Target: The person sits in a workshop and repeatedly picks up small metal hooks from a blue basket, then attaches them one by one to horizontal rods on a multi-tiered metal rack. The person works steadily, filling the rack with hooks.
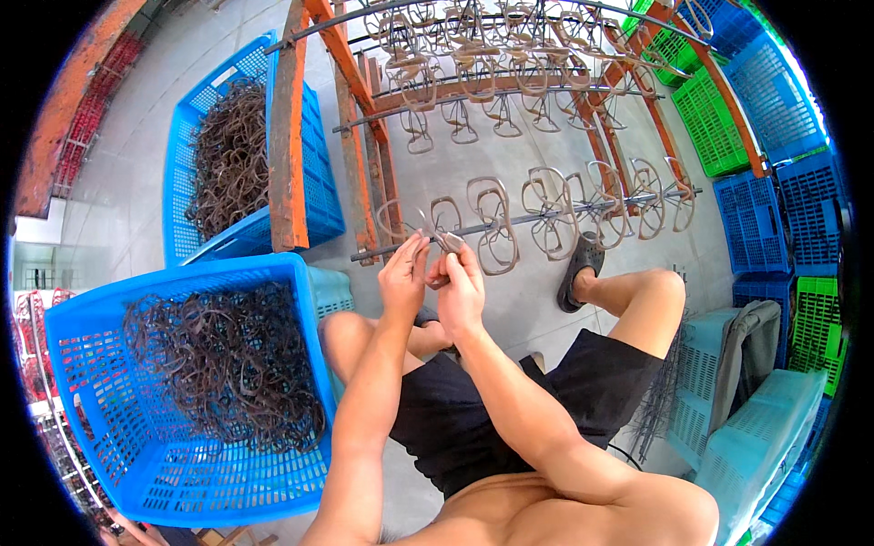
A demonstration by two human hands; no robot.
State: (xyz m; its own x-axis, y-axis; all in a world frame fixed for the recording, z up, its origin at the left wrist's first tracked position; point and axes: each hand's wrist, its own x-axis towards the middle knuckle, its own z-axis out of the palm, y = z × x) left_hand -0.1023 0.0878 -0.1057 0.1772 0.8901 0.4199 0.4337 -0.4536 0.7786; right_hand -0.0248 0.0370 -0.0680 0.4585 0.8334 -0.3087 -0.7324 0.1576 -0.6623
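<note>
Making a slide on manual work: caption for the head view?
Both hands, left hand and right hand, hold a frame at a rod beside a blue crate.

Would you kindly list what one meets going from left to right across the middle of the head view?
Near blue crate of dark frames → left hand → right hand → sandalled foot → stacked blue crates.

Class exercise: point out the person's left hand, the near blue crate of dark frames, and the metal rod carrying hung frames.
left hand [402, 276], head view, back of the hand.
near blue crate [173, 278], head view, top rim.
metal rod [533, 218], head view, bare stretch between frames.
</note>
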